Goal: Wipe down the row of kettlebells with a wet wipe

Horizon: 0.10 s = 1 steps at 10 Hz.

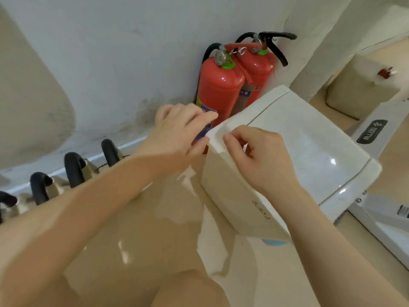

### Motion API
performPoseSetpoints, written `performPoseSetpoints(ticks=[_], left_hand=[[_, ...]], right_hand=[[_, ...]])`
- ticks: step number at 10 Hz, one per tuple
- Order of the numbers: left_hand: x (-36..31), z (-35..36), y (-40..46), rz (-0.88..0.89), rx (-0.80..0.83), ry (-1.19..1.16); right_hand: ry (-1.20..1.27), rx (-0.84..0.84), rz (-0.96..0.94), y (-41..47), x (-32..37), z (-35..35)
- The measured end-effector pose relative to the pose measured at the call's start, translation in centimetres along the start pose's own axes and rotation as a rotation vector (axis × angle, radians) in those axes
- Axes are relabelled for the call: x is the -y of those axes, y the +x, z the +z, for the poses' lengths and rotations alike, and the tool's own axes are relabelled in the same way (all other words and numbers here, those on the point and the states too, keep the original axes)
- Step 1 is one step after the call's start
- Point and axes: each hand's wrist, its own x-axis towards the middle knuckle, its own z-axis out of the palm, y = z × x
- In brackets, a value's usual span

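Hands (215, 138) pinch white wipe (213, 132) together at white box (309, 151) corner; frame label (371, 131) writing blurred

Bare floor (132, 229) lies open in the lower middle, between the row of kettlebells (75, 171) along the wall at left and the white box (298, 156) at right. Both hands meet at the box's near corner, the left hand (177, 134) and the right hand (259, 156), crossing that gap. Two red fire extinguishers (221, 89) fill the wall corner just behind the box. A white metal frame (376, 213) blocks the right side.
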Motion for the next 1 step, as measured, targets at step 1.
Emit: performPoseSetpoints(ticks=[1], left_hand=[[3.95, -1.16, -5.77, -0.165, 0.051, -0.039]], right_hand=[[0.024, 0.122, -0.091, 1.34, 2.88, 3.45]])
